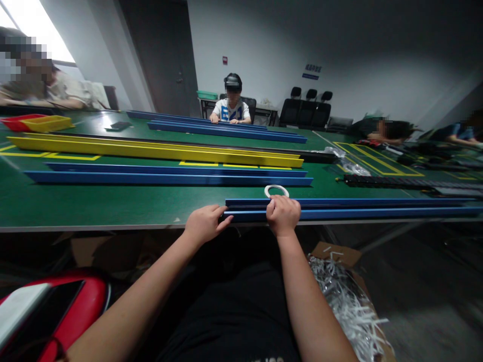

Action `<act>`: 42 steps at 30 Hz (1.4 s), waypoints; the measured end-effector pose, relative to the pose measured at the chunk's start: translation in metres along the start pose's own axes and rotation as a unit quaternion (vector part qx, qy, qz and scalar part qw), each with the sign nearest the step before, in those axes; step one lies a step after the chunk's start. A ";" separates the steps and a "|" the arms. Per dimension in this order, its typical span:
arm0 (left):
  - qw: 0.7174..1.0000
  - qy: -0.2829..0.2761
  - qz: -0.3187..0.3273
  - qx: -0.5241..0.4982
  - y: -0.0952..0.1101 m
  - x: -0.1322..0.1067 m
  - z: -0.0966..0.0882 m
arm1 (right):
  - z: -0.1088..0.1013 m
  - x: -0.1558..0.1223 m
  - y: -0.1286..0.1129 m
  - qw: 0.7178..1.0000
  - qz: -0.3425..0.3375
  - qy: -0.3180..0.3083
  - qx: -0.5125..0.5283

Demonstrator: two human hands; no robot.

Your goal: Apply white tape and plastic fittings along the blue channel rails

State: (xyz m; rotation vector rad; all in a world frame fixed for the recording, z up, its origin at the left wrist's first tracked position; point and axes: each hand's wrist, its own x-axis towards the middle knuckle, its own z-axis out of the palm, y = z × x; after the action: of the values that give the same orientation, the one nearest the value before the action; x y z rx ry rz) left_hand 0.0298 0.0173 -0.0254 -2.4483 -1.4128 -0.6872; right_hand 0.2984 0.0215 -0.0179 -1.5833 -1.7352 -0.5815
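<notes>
A long blue channel rail (pixel 377 207) lies along the near edge of the green table (pixel 94 203), running off to the right. My right hand (pixel 283 215) is closed over the rail close to its left end. My left hand (pixel 206 223) rests at the table edge, fingers curled, fingertips touching the rail's left end. A white tape ring (pixel 276 190) lies flat on the table just behind my right hand.
Further back lie another blue rail pair (pixel 166 174), a long yellow rail (pixel 151 149) and more blue rails (pixel 226 129). Yellow and red bins (pixel 45 122) sit far left. People sit around the table. A box of shredded strips (pixel 347 301) stands on the floor at right.
</notes>
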 end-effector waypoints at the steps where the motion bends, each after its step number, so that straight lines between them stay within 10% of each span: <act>1: 1.000 0.002 -0.004 0.001 0.000 0.000 0.000 | 0.000 0.000 0.000 1.000 0.000 0.001 -0.002; 42: 0.999 0.009 0.039 -0.006 -0.003 -0.003 0.005 | 0.000 0.001 0.001 1.000 -0.001 -0.004 -0.009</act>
State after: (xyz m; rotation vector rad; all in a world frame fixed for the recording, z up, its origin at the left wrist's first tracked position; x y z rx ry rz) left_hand 0.0277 0.0186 -0.0313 -2.4850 -1.3027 -0.6997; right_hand 0.2990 0.0219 -0.0174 -1.5992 -1.7422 -0.5938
